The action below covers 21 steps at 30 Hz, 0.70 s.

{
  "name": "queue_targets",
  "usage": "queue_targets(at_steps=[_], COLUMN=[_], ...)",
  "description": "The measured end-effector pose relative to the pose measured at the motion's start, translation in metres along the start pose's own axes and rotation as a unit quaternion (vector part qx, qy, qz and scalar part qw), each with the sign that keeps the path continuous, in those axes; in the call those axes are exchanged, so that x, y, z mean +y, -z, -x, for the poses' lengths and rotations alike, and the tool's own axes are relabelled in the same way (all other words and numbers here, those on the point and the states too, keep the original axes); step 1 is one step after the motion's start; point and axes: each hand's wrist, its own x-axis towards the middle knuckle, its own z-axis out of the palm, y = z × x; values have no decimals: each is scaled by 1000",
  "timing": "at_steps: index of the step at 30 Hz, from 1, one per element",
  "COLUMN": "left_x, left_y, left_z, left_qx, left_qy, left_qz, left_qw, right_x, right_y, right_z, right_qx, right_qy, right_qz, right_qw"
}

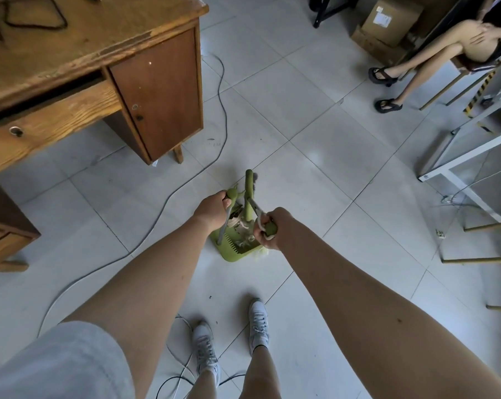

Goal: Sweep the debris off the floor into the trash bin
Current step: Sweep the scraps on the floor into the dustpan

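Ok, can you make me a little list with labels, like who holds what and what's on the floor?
left hand: grips a green-capped handle
right hand: grips the other green-capped handle
green plastic dustpan: on the floor, paper scraps inside
white tiled floor: small dark specks near the white sneakers
grey cable: trails past the wooden desk
trash bin: not in view

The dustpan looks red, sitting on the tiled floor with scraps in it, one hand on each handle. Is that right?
Not quite: the dustpan is green, not red, as the head view shows. The rest holds: it sits on the tiled floor with scraps in it, the left hand and right hand each gripping a handle.
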Motion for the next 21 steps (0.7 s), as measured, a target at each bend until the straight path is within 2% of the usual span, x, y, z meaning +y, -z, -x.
queue_targets(at_steps=[6, 11, 16, 21], left_x=[2, 3, 7, 11], left_y=[1, 4, 4, 3], left_z=[0, -4, -8, -9], left_qx=[-4, -7, -7, -9], left_qy=[6, 10, 9, 17], left_qz=[-9, -16, -23, -26], left_qw=[1000, 1000, 1000, 999], right_x=[-10, -18, -26, -23], right_y=[8, 30, 46, 51], right_z=[-1, -5, -12, -22], right_qx=[26, 63, 88, 104], right_qy=[9, 17, -7, -26], right_qz=[115, 251, 283, 256], right_qw=[993, 966, 955, 961])
